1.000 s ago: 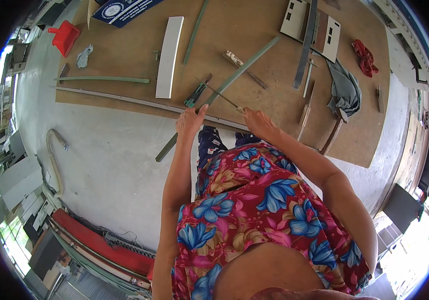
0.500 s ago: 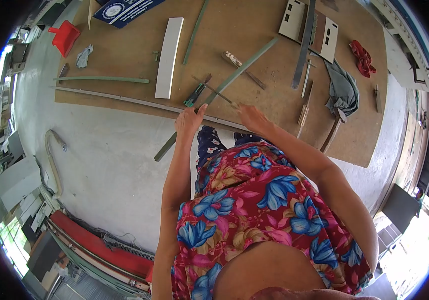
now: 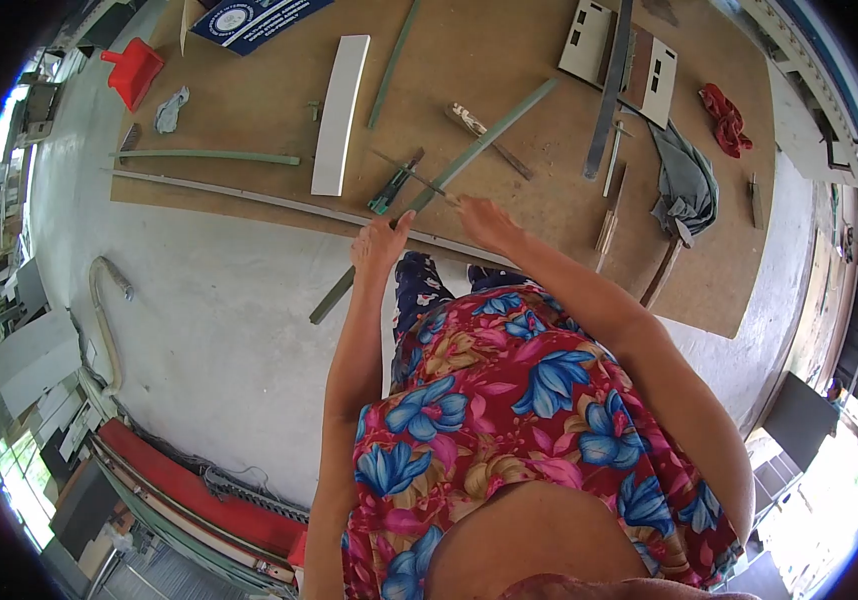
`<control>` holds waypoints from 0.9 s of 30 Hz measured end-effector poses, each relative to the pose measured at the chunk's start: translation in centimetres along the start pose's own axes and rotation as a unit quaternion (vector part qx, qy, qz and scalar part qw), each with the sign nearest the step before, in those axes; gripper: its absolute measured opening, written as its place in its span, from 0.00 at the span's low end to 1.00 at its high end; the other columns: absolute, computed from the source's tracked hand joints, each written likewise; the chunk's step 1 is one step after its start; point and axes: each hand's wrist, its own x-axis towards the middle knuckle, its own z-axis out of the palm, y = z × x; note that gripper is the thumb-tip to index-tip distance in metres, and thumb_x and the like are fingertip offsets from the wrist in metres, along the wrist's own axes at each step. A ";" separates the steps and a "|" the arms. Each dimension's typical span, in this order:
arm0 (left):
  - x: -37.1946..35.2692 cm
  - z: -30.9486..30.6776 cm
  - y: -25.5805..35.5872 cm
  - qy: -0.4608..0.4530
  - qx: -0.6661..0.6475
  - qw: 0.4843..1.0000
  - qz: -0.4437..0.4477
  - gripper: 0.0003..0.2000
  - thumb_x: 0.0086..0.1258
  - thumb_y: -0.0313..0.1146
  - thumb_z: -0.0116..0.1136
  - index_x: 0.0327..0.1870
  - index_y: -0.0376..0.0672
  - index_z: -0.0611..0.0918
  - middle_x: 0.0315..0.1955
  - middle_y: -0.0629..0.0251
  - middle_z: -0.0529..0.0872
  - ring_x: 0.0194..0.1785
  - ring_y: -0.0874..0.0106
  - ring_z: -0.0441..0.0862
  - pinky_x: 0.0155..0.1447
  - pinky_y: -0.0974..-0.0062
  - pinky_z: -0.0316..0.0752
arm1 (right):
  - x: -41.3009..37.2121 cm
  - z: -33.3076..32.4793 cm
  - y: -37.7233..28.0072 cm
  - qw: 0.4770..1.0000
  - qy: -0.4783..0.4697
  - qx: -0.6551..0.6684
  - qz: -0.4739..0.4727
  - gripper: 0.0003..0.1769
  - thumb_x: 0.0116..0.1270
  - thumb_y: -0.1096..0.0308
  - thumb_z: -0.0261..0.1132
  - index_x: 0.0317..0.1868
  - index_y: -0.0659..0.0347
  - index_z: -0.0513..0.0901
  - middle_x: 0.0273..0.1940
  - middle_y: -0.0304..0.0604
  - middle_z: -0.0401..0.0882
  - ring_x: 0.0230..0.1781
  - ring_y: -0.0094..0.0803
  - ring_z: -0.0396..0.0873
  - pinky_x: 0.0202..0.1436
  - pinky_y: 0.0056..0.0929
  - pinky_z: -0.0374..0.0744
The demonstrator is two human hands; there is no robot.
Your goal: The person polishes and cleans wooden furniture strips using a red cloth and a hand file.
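A long grey-green strip point(image 3: 497, 129) slants across the table's near edge, its lower end sticking out over the floor. My left hand point(image 3: 381, 243) is closed around this strip close to the edge. In my right hand point(image 3: 490, 224) is the handle of a thin, dark file point(image 3: 423, 181). The file's blade lies across the strip, just beyond my left hand. Beneath the blade's far part, a green-and-black tool point(image 3: 389, 190) rests on the table; its kind is not clear.
On the brown table point(image 3: 249, 110) lie a white board point(image 3: 340, 115), a wooden-handled chisel-like tool point(image 3: 489, 138), other green strips point(image 3: 209, 157), a grey cloth point(image 3: 686, 180), a hammer point(image 3: 667, 262) and a red cloth point(image 3: 725, 120). A long grey bar point(image 3: 239, 196) runs along the near edge.
My right hand has slid a little to the left and away from me, carrying the file further across the strip. My left hand and the strip are almost unmoved.
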 end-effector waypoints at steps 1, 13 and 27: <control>0.3 -0.1 -0.1 -0.002 0.003 1.000 -0.004 0.32 0.60 0.66 0.46 0.40 0.41 0.84 0.41 0.47 0.83 0.49 0.50 0.79 0.52 0.57 0.73 | 0.9 0.1 -0.7 1.000 0.002 0.003 -0.002 0.15 0.67 0.64 0.48 0.46 0.66 0.75 0.39 0.67 0.77 0.43 0.63 0.76 0.44 0.53 0.75; -0.1 -0.6 0.4 0.020 0.003 1.000 0.007 0.31 0.61 0.65 0.48 0.40 0.41 0.84 0.41 0.46 0.83 0.49 0.50 0.79 0.52 0.57 0.73 | 0.8 -0.4 -1.0 1.000 0.006 0.014 -0.006 0.16 0.69 0.62 0.48 0.45 0.67 0.74 0.41 0.66 0.77 0.44 0.61 0.77 0.47 0.53 0.73; -2.0 0.6 2.3 0.030 0.010 0.997 0.077 0.28 0.60 0.63 0.51 0.36 0.44 0.85 0.35 0.48 0.84 0.44 0.48 0.81 0.48 0.55 0.74 | -3.3 -2.7 0.6 1.000 0.019 0.019 -0.001 0.17 0.67 0.63 0.49 0.48 0.65 0.74 0.44 0.66 0.76 0.46 0.58 0.77 0.44 0.51 0.76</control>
